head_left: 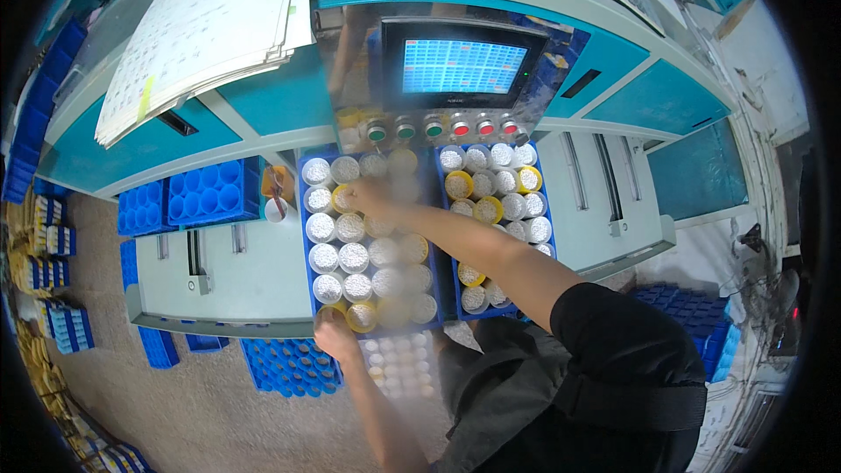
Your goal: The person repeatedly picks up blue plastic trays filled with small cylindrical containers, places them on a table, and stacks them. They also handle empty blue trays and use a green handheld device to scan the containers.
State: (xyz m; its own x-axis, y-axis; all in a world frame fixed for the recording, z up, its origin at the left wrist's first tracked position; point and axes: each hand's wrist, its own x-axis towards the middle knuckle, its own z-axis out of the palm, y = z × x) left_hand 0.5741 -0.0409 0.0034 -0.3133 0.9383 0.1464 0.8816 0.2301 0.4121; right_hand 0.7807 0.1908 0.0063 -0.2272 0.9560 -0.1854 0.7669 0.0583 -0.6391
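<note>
Left tray [308, 243]: blue, centre of frame, packed with cups of white pellets, some white-walled, some yellow. Long axis runs roughly top to bottom of frame. Both hands are on or over it.

Right hand [372, 199]: at the tray's upper part, arm crossing in from the right and passing over the right tray [455, 293]. Fingers bent down at a yellow cup [340, 201], second row, left half. Cup lies just left of the hand, fingertips at or over its rim. Can't tell if they pinch it or only touch; blur and angle hide the contact.

Left hand [335, 335]: at the tray's lower left corner, forearm up from the lower edge. Fingers curled, back of hand showing; can't tell whether they hold the tray edge or the corner cup. Tray extends up and right from it.

Nearest hand: right for the second-row yellow cup, left for the bottom row. Most of the tray's length lies between the two hands.

Screen [464, 66] sits above, upper centre.
</note>
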